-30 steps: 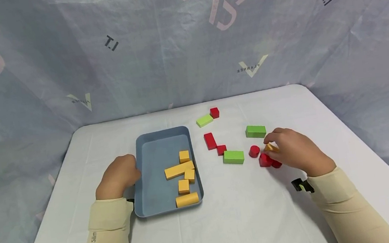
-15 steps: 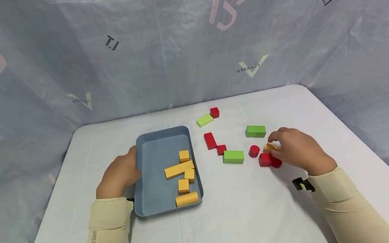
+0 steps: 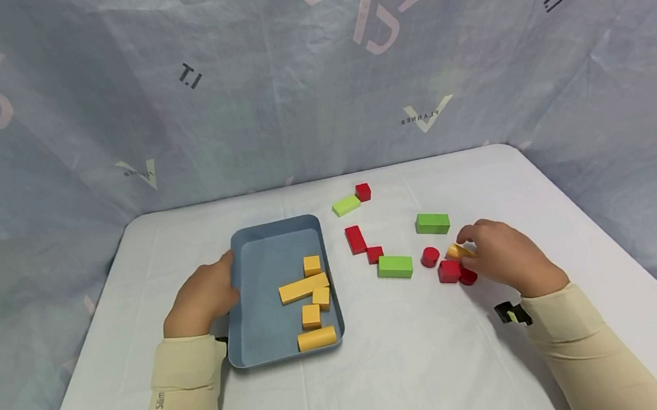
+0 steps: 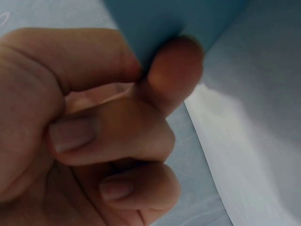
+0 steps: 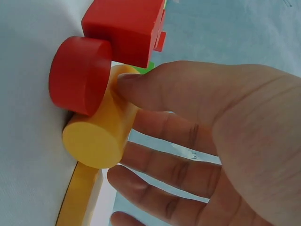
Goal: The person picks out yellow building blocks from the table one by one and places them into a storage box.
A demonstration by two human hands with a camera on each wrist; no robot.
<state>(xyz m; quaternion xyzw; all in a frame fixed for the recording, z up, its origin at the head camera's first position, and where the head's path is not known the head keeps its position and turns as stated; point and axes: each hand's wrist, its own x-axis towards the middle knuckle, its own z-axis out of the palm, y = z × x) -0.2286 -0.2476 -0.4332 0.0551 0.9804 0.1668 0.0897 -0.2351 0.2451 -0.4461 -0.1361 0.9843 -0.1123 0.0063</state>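
My left hand (image 3: 203, 295) holds the left wall of a blue-grey tray (image 3: 261, 336), the wall pinched between thumb and finger in the left wrist view. At the right, my right hand (image 3: 503, 255) pinches a yellow cylinder block (image 3: 458, 251). In the right wrist view my thumb presses one side of the cylinder (image 5: 94, 139), with the fingers on its other side. A short red cylinder (image 5: 77, 75) and a red cube (image 3: 449, 271) lie close against it. Below the cylinder shows a yellow block (image 5: 77, 197), mostly hidden by my hand in the head view.
Several yellow blocks, one a long bar (image 3: 304, 288), lie along the tray's right side. Between tray and right hand are a green block (image 3: 395, 266), a red block (image 3: 355, 240) and a red cylinder (image 3: 430, 257). Another green block (image 3: 432, 223) and a lime block (image 3: 346, 205) lie farther back.
My right fingers have shifted slightly on the yellow cylinder, and more of it shows. My left index finger has straightened along the tray's wall. The tray has not moved.
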